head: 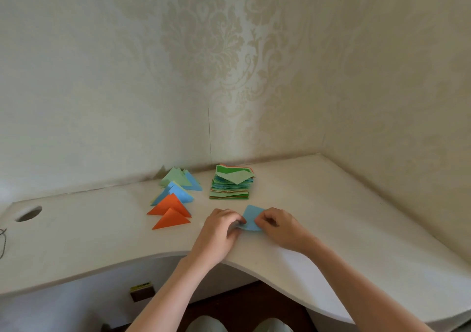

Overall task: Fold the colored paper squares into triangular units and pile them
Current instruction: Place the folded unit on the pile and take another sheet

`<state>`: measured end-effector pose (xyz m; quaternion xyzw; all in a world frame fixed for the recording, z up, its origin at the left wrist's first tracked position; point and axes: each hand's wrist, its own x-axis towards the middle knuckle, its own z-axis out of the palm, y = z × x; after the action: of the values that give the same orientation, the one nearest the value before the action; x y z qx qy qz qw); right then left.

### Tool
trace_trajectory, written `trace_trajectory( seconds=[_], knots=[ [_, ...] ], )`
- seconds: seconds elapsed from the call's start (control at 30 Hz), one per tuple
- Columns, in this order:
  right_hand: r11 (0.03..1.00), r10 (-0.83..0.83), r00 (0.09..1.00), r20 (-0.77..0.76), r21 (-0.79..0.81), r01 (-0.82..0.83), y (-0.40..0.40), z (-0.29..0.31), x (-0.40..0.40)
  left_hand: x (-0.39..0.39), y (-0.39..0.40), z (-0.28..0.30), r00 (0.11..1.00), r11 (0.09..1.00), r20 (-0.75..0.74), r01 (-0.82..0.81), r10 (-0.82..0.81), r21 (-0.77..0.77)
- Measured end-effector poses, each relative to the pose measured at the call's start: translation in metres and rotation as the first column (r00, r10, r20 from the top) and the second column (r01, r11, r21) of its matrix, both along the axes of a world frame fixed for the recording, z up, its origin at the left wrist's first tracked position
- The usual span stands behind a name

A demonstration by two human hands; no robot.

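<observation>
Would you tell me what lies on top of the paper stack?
A pale green folded piece lies on the stack, over a darker green sheet. Whatever lies below is covered, except for the sheets' edges.

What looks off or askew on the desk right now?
Only small things: a pale green sheet lies skewed atop the paper stack, and the folded triangles are loosely scattered, not piled. Both hands hold the blue sheet.

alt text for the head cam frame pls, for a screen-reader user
Both hands, left hand and right hand, pinch a blue paper square on a white desk. Behind it stands a stack of unfolded squares; to its left lie folded triangles in orange, blue and green.
</observation>
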<state>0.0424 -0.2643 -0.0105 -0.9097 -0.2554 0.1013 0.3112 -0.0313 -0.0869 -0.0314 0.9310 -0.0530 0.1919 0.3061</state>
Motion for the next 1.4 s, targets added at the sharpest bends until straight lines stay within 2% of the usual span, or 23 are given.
trace_trajectory(
  seconds=[0.07, 0.23, 0.37, 0.43, 0.6, 0.73, 0.87, 1.03, 1.23, 1.4],
  knots=[
    [0.999, -0.012, 0.999, 0.049, 0.05, 0.01, 0.0, -0.004, -0.004, 0.001, -0.001, -0.001, 1.0, 1.0, 0.016, -0.018, 0.018, -0.008],
    [0.971, -0.043, 0.957, 0.288, 0.239, -0.028, -0.005, -0.018, -0.015, 0.0, -0.003, -0.007, 0.997, 0.998, 0.052, -0.052, 0.054, -0.04],
    [0.97, 0.089, 0.899, 0.43, 0.166, -0.176, -0.019, -0.018, -0.017, 0.002, -0.003, -0.006, 0.998, 0.998, 0.048, -0.038, 0.04, -0.049],
    [0.973, 0.098, 0.888, 0.449, 0.143, -0.179, -0.023, -0.019, -0.018, 0.005, -0.005, -0.006, 0.999, 0.998, 0.032, -0.038, 0.039, -0.045],
    [0.972, -0.043, 0.9, 0.435, 0.228, -0.064, -0.018, -0.022, -0.017, 0.013, -0.006, -0.002, 0.99, 0.99, -0.096, -0.11, 0.101, -0.093],
    [0.974, -0.117, 0.899, 0.422, 0.227, 0.02, -0.008, -0.023, -0.017, 0.018, -0.009, -0.004, 0.987, 0.975, -0.084, -0.147, 0.135, -0.164],
    [0.971, -0.177, 0.904, 0.39, 0.22, 0.095, 0.002, -0.024, -0.016, 0.023, -0.019, -0.006, 0.971, 0.969, -0.084, -0.232, 0.225, -0.085],
    [0.957, -0.229, 0.935, 0.27, 0.239, 0.166, 0.005, -0.024, -0.013, 0.028, -0.024, -0.009, 0.953, 0.957, -0.099, -0.289, 0.287, -0.013],
    [0.944, -0.257, 0.958, 0.126, 0.243, 0.221, 0.004, -0.02, -0.006, 0.03, -0.022, -0.009, 0.954, 0.957, -0.136, -0.279, 0.267, -0.082],
    [0.949, -0.227, 0.969, 0.099, 0.246, 0.197, -0.002, -0.019, -0.003, 0.028, -0.013, -0.007, 0.966, 0.96, -0.153, -0.232, 0.208, -0.159]
  ],
)
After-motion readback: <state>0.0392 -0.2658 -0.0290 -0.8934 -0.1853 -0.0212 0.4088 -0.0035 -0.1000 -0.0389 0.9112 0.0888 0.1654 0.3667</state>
